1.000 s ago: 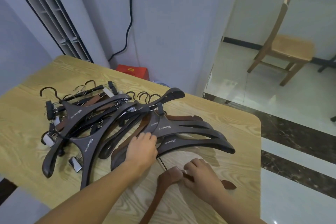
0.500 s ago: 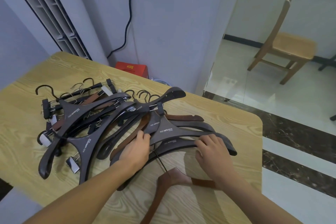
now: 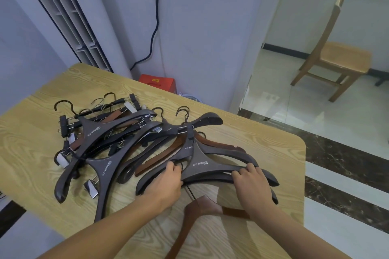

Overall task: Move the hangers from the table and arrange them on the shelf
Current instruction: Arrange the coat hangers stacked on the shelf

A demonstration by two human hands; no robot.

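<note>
hangers (image 3: 117,145) lie piled on the table (image 3: 263,149); your left hand (image 3: 166,183) and right hand (image 3: 251,185) each curl fingers around the nearest dark hanger (image 3: 210,167).

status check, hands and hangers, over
Left hand and right hand both grip dark hangers on the table. Brown hanger lies apart. Pile tangled.

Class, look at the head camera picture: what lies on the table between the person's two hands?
In the head view, between the left hand and right hand lie the grey hanger and the brown hanger's thin black hook stem.
</note>
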